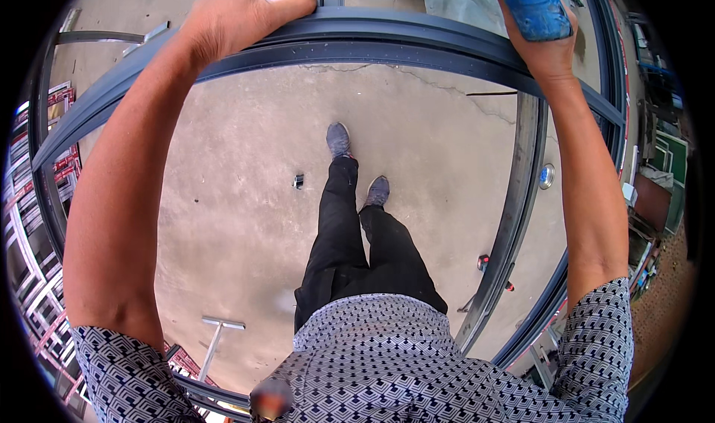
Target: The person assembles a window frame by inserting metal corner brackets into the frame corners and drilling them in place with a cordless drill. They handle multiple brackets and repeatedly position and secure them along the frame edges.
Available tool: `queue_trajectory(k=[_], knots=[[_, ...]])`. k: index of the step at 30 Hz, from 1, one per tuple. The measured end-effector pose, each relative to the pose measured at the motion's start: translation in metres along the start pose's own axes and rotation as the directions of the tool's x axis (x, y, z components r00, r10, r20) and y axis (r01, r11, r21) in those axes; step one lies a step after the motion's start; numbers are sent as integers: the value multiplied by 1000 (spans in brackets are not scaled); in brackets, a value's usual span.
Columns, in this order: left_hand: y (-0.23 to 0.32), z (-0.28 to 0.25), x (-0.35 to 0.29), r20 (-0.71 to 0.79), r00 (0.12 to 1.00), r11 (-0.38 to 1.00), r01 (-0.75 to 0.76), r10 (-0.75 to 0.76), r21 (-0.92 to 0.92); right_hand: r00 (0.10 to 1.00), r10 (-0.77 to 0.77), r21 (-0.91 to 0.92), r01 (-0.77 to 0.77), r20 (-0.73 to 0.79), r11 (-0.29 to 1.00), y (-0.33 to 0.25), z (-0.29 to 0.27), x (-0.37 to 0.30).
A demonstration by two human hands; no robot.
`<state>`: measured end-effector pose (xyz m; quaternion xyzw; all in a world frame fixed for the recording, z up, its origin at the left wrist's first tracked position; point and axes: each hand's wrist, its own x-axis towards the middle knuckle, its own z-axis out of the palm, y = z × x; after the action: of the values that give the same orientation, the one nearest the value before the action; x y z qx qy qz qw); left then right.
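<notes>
My left hand (242, 10) is raised and grips the top rail of a dark grey metal frame (387, 39) that runs across the upper part of the view. My right hand (547, 51) is also raised, at the frame's upper right corner, and holds a blue power tool (532, 6) whose tip runs out of view at the top edge. Both arms reach up from patterned short sleeves. Below I see my own black trousers and grey shoes (339, 138) on the concrete floor.
The frame's side rail (514, 207) curves down on the right. A small dark object (299, 181), a round silver disc (547, 176) and a short metal bar (216, 337) lie on the cracked concrete. Stacked metal profiles (30, 222) fill the left edge; clutter lines the right.
</notes>
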<state>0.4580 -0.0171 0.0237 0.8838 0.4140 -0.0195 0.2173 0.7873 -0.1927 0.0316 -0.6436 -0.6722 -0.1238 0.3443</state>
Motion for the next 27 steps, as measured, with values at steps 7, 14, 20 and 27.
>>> queue_trajectory(k=[7, 14, 20, 27], knots=[[66, -82, 5, 106, 994, 992, 14, 0, -129, 979, 141, -137, -161, -144, 977, 7, -13, 31], [87, -76, 3, 86, 993, 990, 95, -86, -108, 980, 197, -11, -197, -2, 980, 18, -17, 26], [107, -75, -15, 76, 995, 993, 66, -59, -97, 998, 43, -211, -31, 52, 977, 52, -33, 12], [91, -58, -10, 40, 995, 990, -82, 87, -115, 978, -27, -115, 52, 205, 992, 86, -35, 11]])
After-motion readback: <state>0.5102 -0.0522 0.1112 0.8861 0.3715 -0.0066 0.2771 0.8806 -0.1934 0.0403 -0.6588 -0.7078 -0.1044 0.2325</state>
